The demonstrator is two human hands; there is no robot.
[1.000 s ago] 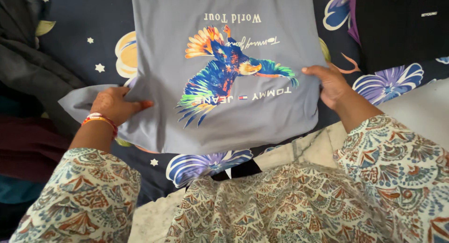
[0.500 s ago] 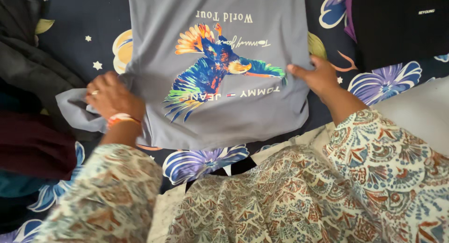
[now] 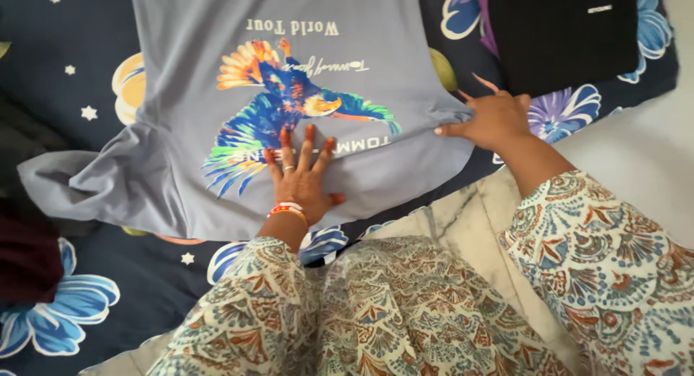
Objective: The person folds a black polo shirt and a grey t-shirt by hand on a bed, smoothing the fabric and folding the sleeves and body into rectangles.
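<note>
A grey-blue T-shirt [image 3: 188, 79] with a colourful bird print [image 3: 289, 108] lay spread, print up, on a bed sheet [image 3: 79, 79] of dark blue with stars and large flowers. The left hand [image 3: 302, 177] pressed flat on the shirt's lower middle, fingers spread wide, holding nothing. The right hand [image 3: 495, 119] pinched the shirt's right edge, gathering the cloth into a small fold. One sleeve [image 3: 72, 181] trailed out to the left. A folded black garment [image 3: 564, 36] lay near the right hand, apart from the shirt.
</note>
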